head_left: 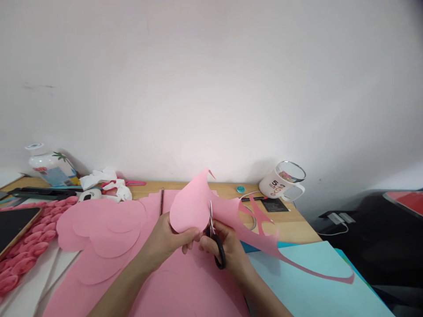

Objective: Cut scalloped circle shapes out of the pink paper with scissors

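My left hand pinches the lower edge of a pink paper piece, which stands up with a rounded outline and a curled top. In my right hand is a pair of scissors with black handles, its metal blades pointing up along the right edge of that paper. A cut strip of pink paper with curved openings trails off to the right from the blades. Below both hands lie pink sheets. Several round pink paper cutouts overlap to the left of my left hand.
A white mug stands back right, near a black card and a teal round object. Light blue sheets cover the right front. At left are a white bottle, crumpled tissue, a pink textured mat and a phone.
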Demonstrator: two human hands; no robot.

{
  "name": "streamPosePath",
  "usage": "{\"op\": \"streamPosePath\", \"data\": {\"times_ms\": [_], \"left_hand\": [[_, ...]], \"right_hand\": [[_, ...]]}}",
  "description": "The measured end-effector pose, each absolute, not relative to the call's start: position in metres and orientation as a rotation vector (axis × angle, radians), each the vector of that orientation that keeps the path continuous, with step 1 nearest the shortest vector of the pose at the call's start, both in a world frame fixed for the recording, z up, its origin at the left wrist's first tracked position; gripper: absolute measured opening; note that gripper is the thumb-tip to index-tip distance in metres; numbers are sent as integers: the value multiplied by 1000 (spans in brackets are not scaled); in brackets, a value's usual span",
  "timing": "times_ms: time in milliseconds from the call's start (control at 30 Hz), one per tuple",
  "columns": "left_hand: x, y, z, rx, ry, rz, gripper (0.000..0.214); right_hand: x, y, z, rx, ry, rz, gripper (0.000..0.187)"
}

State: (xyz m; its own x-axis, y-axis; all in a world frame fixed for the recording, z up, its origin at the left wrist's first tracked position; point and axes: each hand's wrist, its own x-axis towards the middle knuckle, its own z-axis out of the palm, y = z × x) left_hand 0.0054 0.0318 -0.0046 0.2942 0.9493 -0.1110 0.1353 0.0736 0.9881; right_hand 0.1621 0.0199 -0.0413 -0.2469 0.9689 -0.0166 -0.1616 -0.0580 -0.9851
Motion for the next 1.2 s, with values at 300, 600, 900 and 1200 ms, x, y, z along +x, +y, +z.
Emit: {"op": "streamPosePath", "data": {"times_ms": [300,600,900,1200], "left_hand": [[5,31,-3,1349,1090,855,17],[5,32,-3,1359,1105,850,17],[5,32,-2,1314,1079,857,12],[2,33,-8,1330,1068,869,11]], "right_hand": [[161,20,-42,-924,-1256,1468,32],[160,20,-41,-959,-1249,1456,30],[160,19,-39,-1041,-1227,1476,27],[159,19,-42,-1031,-1225,1454,26]]}}
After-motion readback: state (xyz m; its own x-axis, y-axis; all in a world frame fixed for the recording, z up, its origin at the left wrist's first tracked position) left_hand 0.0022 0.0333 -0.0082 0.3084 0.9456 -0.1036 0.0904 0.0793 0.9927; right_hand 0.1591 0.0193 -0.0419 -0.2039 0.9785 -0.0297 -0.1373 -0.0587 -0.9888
